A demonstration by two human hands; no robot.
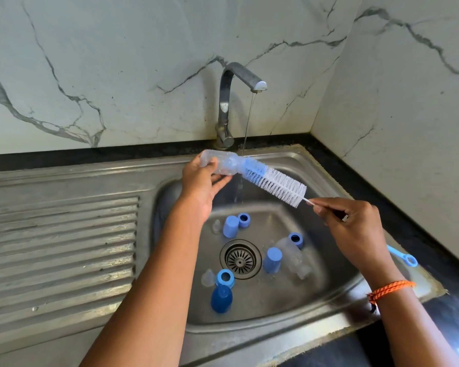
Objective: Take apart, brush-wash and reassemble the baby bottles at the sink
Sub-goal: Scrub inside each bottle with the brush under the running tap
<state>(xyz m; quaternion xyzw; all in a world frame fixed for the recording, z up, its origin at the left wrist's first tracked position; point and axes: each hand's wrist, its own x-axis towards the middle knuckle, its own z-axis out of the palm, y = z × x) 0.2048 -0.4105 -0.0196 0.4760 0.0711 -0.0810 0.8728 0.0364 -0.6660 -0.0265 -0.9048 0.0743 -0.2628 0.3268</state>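
- Left hand [199, 178] curled round a clear baby bottle [217, 162], held on its side above the sink [316, 295] basin, mouth pointing right.
- Right hand [350, 229] pinches the thin handle of the bottle brush [273, 182]; blue end of the bristles sits in the bottle mouth, white bristles outside.
- Tap [227, 102] at the back edge of the sink is running; thin stream [248, 123] drops just at the bottle mouth.
- Basin floor, around the drain [240, 259]: three blue caps [230, 226], three blue collar rings [243, 220], a second clear bottle [293, 256] lying right of the drain, clear teats [208, 277] near the left-side pieces.
- Orange cord bracelet [390, 288] on the right wrist.
- Small blue brush handle [403, 256] lies on the black counter [435, 260] at the sink's right edge, partly hidden by the right hand.
- Ribbed drainboard [61, 250] on the sink's left side.
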